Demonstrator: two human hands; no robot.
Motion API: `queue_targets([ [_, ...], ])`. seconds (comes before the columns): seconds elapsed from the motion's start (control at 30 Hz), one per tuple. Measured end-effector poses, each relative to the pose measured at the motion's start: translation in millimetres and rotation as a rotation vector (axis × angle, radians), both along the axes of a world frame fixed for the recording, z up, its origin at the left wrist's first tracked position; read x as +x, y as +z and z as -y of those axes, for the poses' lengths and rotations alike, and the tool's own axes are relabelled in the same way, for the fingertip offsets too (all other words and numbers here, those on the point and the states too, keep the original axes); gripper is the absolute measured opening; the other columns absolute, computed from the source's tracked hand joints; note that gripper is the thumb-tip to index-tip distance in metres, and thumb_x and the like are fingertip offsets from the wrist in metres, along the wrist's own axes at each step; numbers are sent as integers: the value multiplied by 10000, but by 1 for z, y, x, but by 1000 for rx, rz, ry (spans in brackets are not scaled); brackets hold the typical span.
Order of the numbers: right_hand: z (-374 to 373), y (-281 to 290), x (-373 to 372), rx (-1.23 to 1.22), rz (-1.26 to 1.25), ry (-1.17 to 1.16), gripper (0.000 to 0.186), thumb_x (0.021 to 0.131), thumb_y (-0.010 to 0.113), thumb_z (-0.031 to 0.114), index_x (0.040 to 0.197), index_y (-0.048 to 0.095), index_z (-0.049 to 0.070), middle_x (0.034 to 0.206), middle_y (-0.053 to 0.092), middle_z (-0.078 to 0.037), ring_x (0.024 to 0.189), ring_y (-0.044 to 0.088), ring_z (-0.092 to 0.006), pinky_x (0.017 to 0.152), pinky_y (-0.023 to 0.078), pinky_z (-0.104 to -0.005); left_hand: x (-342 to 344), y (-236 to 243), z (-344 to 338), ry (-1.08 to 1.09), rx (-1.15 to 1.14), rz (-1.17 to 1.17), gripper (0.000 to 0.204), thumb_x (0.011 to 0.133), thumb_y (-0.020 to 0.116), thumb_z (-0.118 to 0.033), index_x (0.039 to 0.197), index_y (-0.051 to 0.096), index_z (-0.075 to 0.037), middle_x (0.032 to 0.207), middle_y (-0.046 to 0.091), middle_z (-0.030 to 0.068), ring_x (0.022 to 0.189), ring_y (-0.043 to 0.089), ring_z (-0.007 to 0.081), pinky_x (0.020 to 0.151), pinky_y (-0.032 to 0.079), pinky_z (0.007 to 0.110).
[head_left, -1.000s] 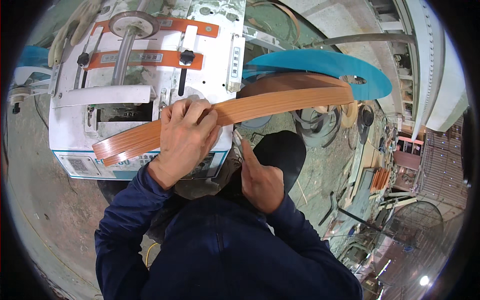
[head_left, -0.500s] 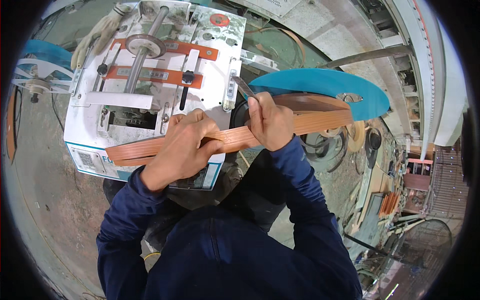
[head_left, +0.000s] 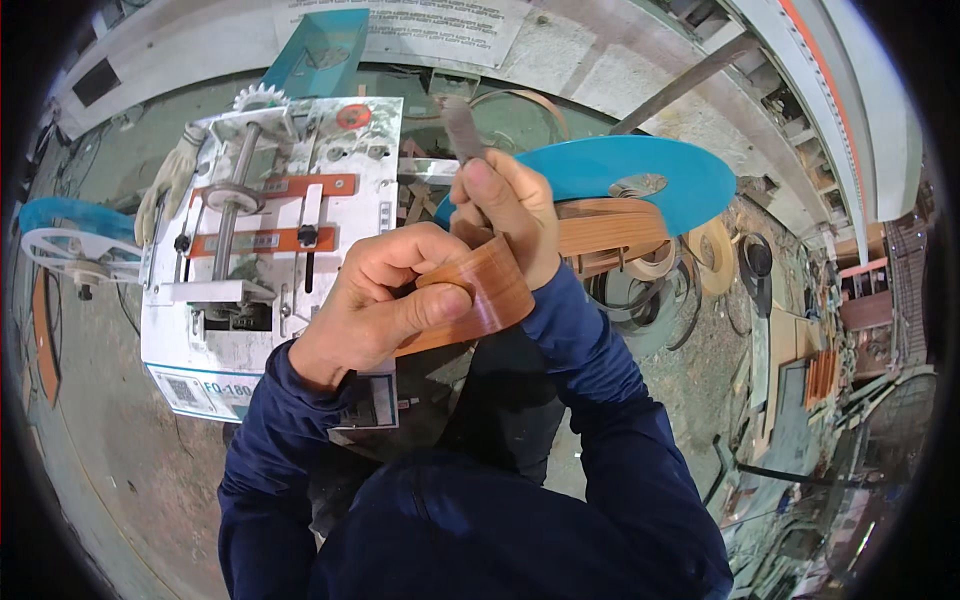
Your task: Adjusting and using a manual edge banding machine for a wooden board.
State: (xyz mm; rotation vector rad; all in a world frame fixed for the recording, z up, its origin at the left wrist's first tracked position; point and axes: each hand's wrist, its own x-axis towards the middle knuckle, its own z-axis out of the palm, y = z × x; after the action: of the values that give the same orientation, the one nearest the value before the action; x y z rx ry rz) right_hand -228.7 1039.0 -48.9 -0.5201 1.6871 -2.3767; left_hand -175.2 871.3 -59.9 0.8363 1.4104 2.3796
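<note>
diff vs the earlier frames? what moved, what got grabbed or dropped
The brown banding strip, held out straight a second ago, is now bent into a loop. The right hand, off it then, has come up and grips it; the left hand kept its hold. The white machine and blue disc are as before.

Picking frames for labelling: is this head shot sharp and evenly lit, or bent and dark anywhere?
Head view: both hands and the brown strip are sharp and evenly lit; fisheye bends the white machine and wall edges; corners are black; no strong glare.
</note>
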Motion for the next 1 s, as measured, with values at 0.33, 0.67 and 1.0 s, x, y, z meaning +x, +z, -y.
queue_targets([
  [0.33, 9, 2, -11, 246, -340, -109, 305, 963, 565, 268, 813, 575, 3, 673, 519, -111, 635, 479, -103, 578, 410, -272, -14, 15, 0, 176, -154, 33, 147, 869, 711, -137, 886, 600, -42, 728, 556, -57, 568, 422, -5, 482, 290, 175],
  [0.67, 26, -14, -24, 982, -1033, -750, 165, 885, 653, 191, 819, 555, 76, 510, 553, -118, 459, 581, -302, 424, 440, -398, -4, 41, 6, 861, -1457, -540, 150, 822, 619, -168, 825, 566, -28, 591, 590, 210, 566, 606, 396, 528, 479, 500],
  [1.0, 5, 0, -21, 747, -1037, -695, 137, 849, 683, 114, 809, 569, 47, 570, 576, -128, 490, 594, -303, 429, 438, -381, 77, 18, 81, -157, -960, 58, 643, 794, 784, -277, 1308, 513, 0, 1049, 645, 152, 835, 650, 214, 734, 537, 323],
])
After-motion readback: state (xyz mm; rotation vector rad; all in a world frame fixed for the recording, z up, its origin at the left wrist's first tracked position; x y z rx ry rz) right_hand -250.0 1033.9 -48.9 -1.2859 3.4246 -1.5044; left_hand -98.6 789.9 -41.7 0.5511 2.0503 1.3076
